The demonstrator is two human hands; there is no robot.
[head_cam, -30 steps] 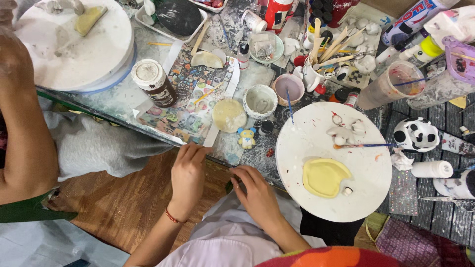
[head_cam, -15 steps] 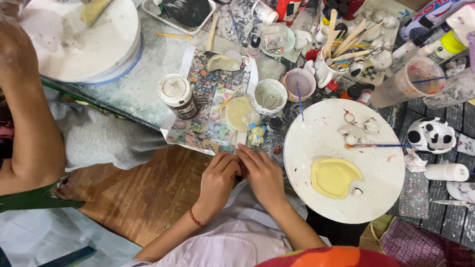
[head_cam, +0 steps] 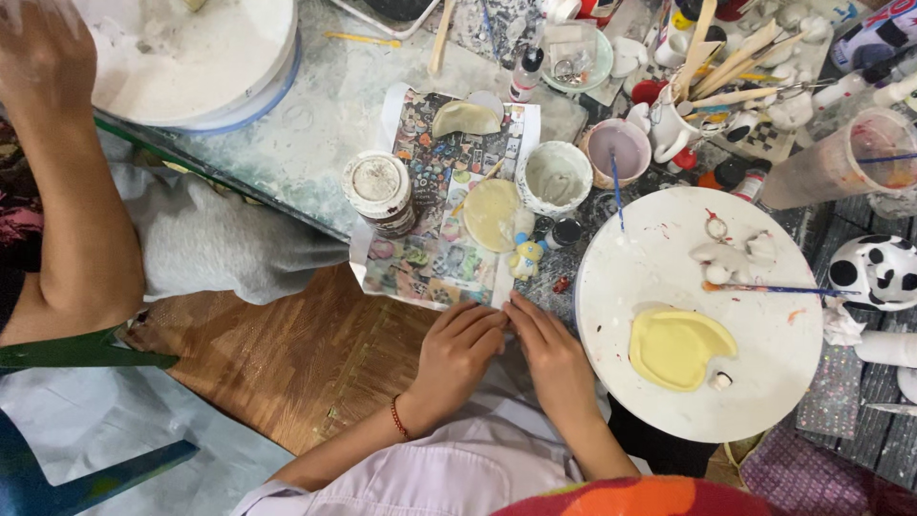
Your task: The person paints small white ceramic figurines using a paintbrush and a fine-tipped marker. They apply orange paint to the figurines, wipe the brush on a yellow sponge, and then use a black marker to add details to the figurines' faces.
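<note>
Left hand [head_cam: 457,349] and right hand [head_cam: 551,355] meeting fingertip to fingertip, pinching the printed paper sheet [head_cam: 435,229] at the worktop [head_cam: 315,134] near edge, fingers curled narrow.

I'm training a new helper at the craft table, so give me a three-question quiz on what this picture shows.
1. True or false: the left hand and right hand meet at the near edge of the colourful printed sheet.
2. What lies on the round white board? A) yellow flat piece B) scissors C) a red cup
3. Fill in: the thin brush on that board has a ____ handle.

Key: 1 true; 2 A; 3 blue
</note>
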